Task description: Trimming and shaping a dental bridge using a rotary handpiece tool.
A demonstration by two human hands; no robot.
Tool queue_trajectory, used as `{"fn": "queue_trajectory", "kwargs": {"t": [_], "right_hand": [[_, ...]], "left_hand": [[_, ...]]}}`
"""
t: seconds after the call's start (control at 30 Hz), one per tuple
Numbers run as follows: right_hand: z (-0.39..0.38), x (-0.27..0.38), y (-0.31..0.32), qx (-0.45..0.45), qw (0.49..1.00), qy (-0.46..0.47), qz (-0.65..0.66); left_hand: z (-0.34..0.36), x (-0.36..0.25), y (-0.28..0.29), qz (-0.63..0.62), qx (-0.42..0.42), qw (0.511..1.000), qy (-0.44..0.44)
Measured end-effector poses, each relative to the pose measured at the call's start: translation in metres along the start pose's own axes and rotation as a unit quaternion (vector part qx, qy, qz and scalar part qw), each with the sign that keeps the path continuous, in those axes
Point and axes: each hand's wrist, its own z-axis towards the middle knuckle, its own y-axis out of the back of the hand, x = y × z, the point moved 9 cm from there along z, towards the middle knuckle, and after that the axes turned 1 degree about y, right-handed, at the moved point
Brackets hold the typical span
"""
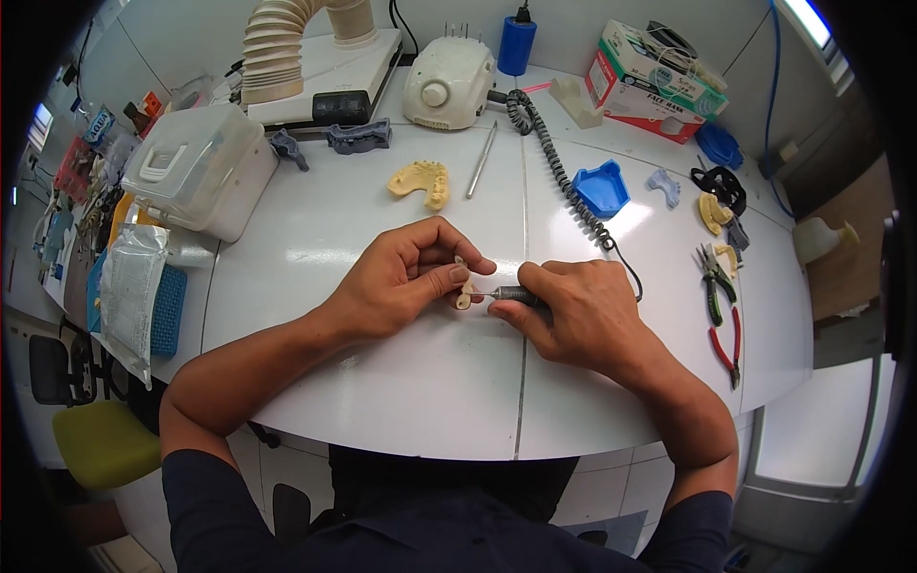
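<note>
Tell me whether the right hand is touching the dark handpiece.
Touching. The head view shows the right hand with its thumb and forefinger closed on the dark handpiece.

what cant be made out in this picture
In the head view:
Small pale piece: partly covered by the left hand.
Handpiece: back end hidden by the right hand.
Thin bit: tip too small to tell its shape.
Ribbed hose: top cut off by the upper edge.
</note>
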Motion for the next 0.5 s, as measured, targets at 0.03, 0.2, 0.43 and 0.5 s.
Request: {"fn": "queue_trajectory", "kwargs": {"t": [0.03, 0.2, 0.43, 0.5], "right_hand": [[0.0000, -0.0006, -0.0011, 0.000, 1.000, 0.000, 0.000], [0.0004, 0.0009, 0.0006, 0.002, 1.000, 0.001, -0.003], [0.0003, 0.0002, 0.0010, -0.004, 1.000, 0.001, 0.001], [0.0005, 0.0005, 0.0023, -0.011, 1.000, 0.006, 0.004]], "left_hand": [[-0.0001, 0.0001, -0.0002, 0.000, 0.000, 1.000, 0.000], [-0.0002, -0.0002, 0.0002, 0.002, 0.002, 1.000, -0.001], [-0.0002, -0.0010, -0.0001, -0.007, -0.003, 1.000, 0.005], [0.0001, -0.0006, 0.0004, 0.004, -0.003, 1.000, 0.005]]}}
